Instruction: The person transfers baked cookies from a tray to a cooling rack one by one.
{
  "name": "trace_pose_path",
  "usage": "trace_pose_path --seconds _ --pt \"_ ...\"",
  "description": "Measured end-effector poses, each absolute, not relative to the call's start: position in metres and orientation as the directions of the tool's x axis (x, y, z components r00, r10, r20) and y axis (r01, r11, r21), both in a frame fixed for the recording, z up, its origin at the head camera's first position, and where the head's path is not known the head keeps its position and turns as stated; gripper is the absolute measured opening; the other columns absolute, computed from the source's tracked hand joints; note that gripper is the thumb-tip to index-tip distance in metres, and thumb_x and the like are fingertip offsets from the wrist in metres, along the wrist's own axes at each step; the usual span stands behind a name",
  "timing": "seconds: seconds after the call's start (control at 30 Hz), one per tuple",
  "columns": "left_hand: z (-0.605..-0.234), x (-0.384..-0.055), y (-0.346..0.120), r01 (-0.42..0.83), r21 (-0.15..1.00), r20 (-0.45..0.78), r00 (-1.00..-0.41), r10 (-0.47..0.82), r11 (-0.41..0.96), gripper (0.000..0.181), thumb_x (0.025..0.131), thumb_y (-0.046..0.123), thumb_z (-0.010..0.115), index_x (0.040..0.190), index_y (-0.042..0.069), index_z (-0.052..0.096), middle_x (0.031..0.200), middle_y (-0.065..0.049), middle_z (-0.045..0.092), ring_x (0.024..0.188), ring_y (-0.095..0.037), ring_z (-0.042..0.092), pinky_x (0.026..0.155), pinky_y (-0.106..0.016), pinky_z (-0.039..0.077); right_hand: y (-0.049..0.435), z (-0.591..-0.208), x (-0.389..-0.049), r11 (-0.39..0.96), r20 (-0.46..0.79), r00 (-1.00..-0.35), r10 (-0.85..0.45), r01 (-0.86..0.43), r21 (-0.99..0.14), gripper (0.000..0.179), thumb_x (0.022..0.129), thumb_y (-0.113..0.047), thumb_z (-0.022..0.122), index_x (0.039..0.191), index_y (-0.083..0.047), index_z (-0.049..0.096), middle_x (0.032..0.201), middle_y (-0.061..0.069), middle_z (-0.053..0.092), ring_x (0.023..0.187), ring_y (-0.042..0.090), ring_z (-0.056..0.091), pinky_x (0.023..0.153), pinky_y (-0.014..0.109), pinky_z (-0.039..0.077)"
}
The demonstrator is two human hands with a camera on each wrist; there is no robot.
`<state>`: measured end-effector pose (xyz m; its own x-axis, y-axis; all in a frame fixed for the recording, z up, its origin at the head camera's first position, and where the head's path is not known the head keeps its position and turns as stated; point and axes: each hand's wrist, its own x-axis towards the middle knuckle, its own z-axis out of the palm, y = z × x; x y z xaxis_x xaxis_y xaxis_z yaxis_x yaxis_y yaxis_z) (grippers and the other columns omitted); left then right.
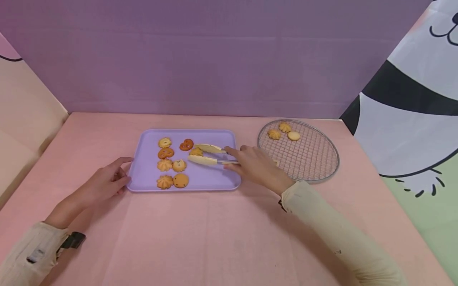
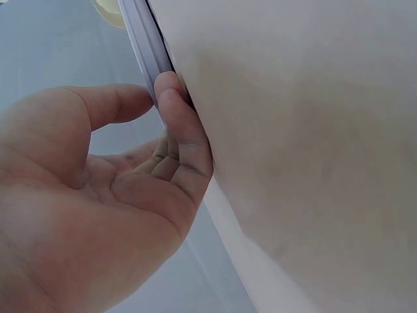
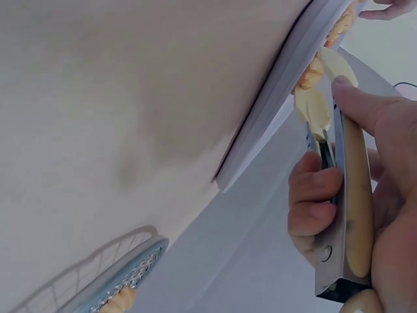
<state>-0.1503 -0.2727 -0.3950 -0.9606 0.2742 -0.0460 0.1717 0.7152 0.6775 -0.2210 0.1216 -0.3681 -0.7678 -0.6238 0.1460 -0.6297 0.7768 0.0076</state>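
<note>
My right hand [image 1: 255,165] grips a pair of metal tongs [image 3: 345,215] with cream-coloured tips. Between those tips, over the right half of the lilac tray [image 1: 214,180], sits a golden cookie [image 1: 196,152]. At the tray's left edge my left hand [image 1: 107,178] pinches the rim, thumb on one side and curled fingertips on the other, as the left wrist view shows. Left of the tongs lie two pretzel-shaped cookies, one of them a brown pretzel [image 1: 186,144], with flower-shaped cookies [image 1: 165,165] and a round dotted cookie [image 1: 180,180] nearer the front.
Right of the tray, an oval wire rack [image 1: 311,155] holds a smooth round cookie [image 1: 294,136] and two ridged ones near its back left. The pink tabletop [image 1: 200,238] ends at a purple backdrop [image 1: 200,71]. A printed panel [image 1: 411,139] stands on the right.
</note>
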Motion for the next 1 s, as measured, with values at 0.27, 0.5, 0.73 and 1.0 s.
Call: trace_pose_path --seconds 0.27,0.5,0.73,1.0 --pt "-0.398 -0.151 -0.274 0.184 0.674 -0.035 -0.960 0.279 0.715 0.049 0.088 0.004 0.052 0.133 0.005 0.033 0.076 -0.008 0.052 0.057 -0.014 0.052 0.051 -0.024 0.046 0.129 -0.363 -0.213 0.757 0.226 -0.727 -0.648 -0.647 0.088 0.054 0.083 -0.055 0.050 0.127 -0.023 0.051 0.069 0.003 0.053 0.043 0.012 0.041 0.035 0.024 0.028" --pt "-0.398 -0.151 -0.274 0.188 0.675 -0.030 -0.959 0.282 0.714 0.049 0.088 0.005 0.053 0.132 0.005 0.033 0.076 -0.008 0.052 0.057 -0.013 0.052 0.051 -0.023 0.045 0.138 -0.356 -0.205 0.762 0.268 -0.721 -0.640 -0.640 0.098 0.054 0.081 -0.055 0.053 0.125 -0.024 0.052 0.066 0.003 0.051 0.043 0.012 0.040 0.033 0.023 0.027" --pt "-0.398 -0.151 -0.273 0.182 0.662 -0.042 -0.960 0.278 0.727 0.051 0.088 0.005 0.052 0.134 0.005 0.032 0.077 -0.008 0.053 0.058 -0.013 0.053 0.051 -0.024 0.046 0.149 -0.358 -0.202 0.754 0.317 -0.696 -0.644 -0.648 0.106 0.055 0.082 -0.057 0.051 0.124 -0.023 0.053 0.064 0.003 0.048 0.041 0.012 0.039 0.033 0.023 0.026" --pt "-0.398 -0.151 -0.272 0.175 0.660 -0.047 -0.961 0.273 0.731 0.054 0.088 0.006 0.053 0.136 0.004 0.030 0.077 -0.008 0.053 0.057 -0.013 0.052 0.051 -0.023 0.045 0.159 -0.357 -0.197 0.756 0.352 -0.688 -0.635 -0.647 0.098 0.056 0.080 -0.056 0.054 0.125 -0.023 0.053 0.070 0.006 0.055 0.043 0.012 0.041 0.034 0.023 0.026"
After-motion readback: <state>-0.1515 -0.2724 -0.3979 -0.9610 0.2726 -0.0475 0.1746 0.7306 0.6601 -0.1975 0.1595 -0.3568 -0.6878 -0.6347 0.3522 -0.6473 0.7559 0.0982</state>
